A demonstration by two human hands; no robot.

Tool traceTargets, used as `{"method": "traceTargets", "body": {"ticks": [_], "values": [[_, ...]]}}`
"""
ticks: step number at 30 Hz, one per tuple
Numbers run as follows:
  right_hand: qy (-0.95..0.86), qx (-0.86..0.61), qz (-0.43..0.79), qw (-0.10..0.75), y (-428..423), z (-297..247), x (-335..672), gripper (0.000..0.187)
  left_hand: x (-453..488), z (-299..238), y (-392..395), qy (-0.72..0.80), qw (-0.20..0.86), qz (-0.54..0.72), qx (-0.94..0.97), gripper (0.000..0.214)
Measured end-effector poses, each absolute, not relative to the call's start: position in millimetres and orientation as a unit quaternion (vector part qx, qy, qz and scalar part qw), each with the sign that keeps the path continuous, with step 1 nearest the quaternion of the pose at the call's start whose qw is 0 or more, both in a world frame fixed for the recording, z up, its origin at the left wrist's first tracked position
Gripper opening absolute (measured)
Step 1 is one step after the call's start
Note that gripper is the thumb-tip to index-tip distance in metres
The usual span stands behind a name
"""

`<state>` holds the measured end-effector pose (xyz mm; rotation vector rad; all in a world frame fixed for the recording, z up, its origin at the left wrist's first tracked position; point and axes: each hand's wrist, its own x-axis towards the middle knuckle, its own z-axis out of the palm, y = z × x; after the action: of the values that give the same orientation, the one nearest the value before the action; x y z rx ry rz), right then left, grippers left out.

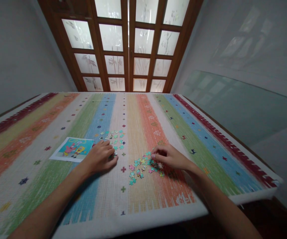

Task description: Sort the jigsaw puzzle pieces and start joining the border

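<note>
My left hand [100, 158] rests on the striped cloth with its fingers curled, touching the near edge of a group of teal puzzle pieces [113, 136]. My right hand [169, 157] lies with its fingers bent over a second, looser pile of puzzle pieces [140, 167], fingertips pinching among them. What the fingers hold is too small to make out. A picture card [72, 149] showing cartoon figures lies flat just left of my left hand.
The table is covered by a cloth with coloured stripes [208, 139]; its near edge [138, 222] is close to me. A wooden door with frosted panes [128, 46] stands beyond the far edge. A glass panel [245, 106] leans along the right wall.
</note>
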<state>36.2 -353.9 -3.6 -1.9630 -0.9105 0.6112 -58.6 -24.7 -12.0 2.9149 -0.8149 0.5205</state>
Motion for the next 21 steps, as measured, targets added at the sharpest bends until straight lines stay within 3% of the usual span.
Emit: {"method": "traceTargets", "body": {"ticks": [8,15,21], "values": [[-0.38,-0.789,0.246,0.415,-353,-3,36,0.028,-60,-9,-24,-0.263,0.006,0.166,0.95,0.029],[-0.412,-0.778,0.27,0.39,-362,2,41,0.034,-62,-5,-22,-0.272,0.05,0.138,0.951,0.009],[-0.429,-0.773,0.293,0.365,-367,1,46,0.029,-63,-7,-25,-0.271,0.053,0.132,0.952,0.01]]}}
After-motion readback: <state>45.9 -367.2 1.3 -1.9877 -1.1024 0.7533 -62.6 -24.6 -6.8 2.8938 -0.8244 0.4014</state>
